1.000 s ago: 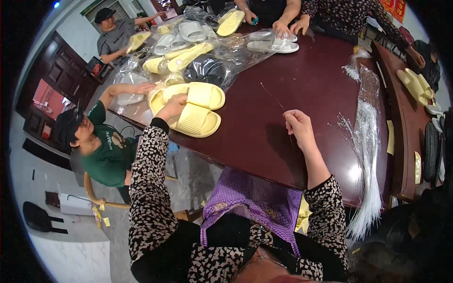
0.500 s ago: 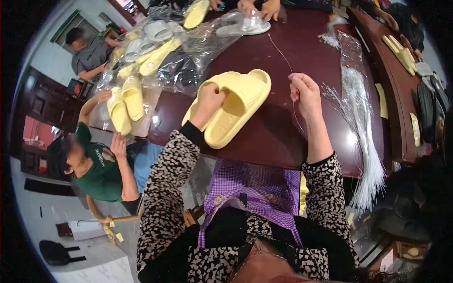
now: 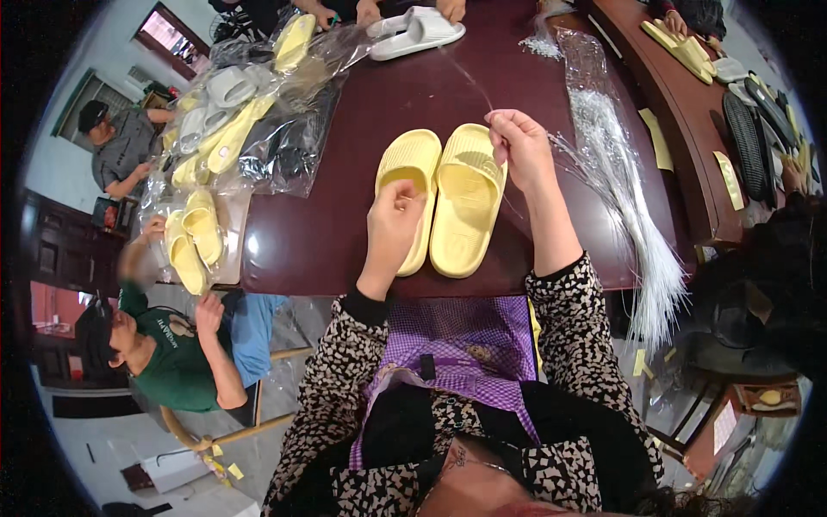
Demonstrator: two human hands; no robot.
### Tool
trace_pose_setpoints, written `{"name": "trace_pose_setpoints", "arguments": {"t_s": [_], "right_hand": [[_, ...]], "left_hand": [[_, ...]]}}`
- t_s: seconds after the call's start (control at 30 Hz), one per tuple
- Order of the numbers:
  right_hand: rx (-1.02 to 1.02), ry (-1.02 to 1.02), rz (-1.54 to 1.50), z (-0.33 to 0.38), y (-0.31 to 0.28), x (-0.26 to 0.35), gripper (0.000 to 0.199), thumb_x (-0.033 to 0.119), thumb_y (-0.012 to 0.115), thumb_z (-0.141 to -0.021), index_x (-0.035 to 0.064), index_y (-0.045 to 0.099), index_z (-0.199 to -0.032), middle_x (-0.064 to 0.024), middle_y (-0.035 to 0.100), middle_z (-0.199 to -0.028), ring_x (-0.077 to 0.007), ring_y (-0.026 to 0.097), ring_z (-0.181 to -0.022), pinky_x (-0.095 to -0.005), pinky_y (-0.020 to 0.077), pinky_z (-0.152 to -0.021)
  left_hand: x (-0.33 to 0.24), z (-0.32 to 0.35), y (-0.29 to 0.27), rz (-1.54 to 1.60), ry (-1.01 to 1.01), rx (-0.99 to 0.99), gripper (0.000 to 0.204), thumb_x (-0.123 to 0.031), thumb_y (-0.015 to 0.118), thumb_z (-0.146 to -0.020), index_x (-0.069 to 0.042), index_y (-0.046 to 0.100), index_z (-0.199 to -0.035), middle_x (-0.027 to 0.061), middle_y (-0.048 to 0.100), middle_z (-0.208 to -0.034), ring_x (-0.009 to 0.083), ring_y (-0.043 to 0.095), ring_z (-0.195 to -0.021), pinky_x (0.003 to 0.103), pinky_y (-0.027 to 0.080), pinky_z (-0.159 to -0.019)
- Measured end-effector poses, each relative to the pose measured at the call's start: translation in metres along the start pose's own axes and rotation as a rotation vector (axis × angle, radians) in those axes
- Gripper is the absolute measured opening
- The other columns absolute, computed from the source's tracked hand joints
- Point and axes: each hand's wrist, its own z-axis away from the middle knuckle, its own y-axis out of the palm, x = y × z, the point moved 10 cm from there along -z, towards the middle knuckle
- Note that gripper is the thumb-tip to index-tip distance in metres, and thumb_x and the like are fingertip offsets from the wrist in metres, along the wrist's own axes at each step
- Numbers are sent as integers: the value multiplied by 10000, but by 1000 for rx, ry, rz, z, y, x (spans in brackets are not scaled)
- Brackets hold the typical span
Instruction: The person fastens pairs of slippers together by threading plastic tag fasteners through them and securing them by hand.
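A pair of pale yellow slippers lies side by side on the dark red table, straps away from me: the left slipper (image 3: pixel 410 155) and the right slipper (image 3: pixel 466 202). My left hand (image 3: pixel 396 226) is over the left slipper, at the rear edge of its strap. Its fingers are curled together; whether they grip anything is hidden. Beside the right slipper's strap, my right hand (image 3: pixel 522 146) pinches a thin pale strand (image 3: pixel 469 79). The strand runs up from the fingertips, and a faint length trails below the hand.
To the right, a bundle of white strands (image 3: pixel 642 215) hangs over the table (image 3: pixel 310 250) edge from a clear sleeve. Plastic-wrapped slippers (image 3: pixel 226 129) lie left. Across the table, another person's hands touch a grey slipper pair (image 3: pixel 417 33). A person in green (image 3: pixel 177 353) sits left with yellow slippers.
The yellow slippers have gone from tilted and stacked together in my left hand to lying side by side. My right hand has moved closer to them with the strand.
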Motion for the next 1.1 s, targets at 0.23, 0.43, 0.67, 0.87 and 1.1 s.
{"name": "trace_pose_setpoints", "arguments": {"t_s": [0.23,0.43,0.67,0.87,1.1], "right_hand": [[77,45,68,26,38,-3,122,130,562,-900,23,616,-872,6,534,-623,-53,435,-490,-195,343,-452],[137,-21,286,57,67,12,128,120,561,-895,12,627,-878,2,552,-637,-43,443,-503,-179,349,-463],[193,-50,461,85,83,5,140,125,569,-897,0,632,-897,1,577,-640,-48,508,-544,-192,409,-491],[282,-244,780,103,104,8,102,70,584,-874,-7,630,-924,-34,599,-666,-80,577,-612,-219,465,-556],[333,-419,985,132,99,15,98,25,603,-816,9,631,-908,-115,621,-718,-241,637,-673,-306,504,-603]], "left_hand": [[-12,20,30,558,-239,168,202,-91,581,-888,19,561,-1055,30,590,-858,63,536,-662,211,457,-607],[-24,10,23,596,-207,109,224,-122,595,-887,11,556,-1063,5,579,-873,38,510,-634,176,438,-566],[-41,11,12,610,-103,93,165,-116,591,-892,5,590,-1005,-13,571,-778,25,482,-594,169,415,-535],[-25,21,-2,668,-143,28,137,-100,583,-894,-2,593,-990,4,575,-763,35,479,-576,177,410,-513],[-7,39,-24,985,-331,45,110,-111,532,-919,-6,541,-950,83,598,-805,82,495,-541,207,426,-477]]}}
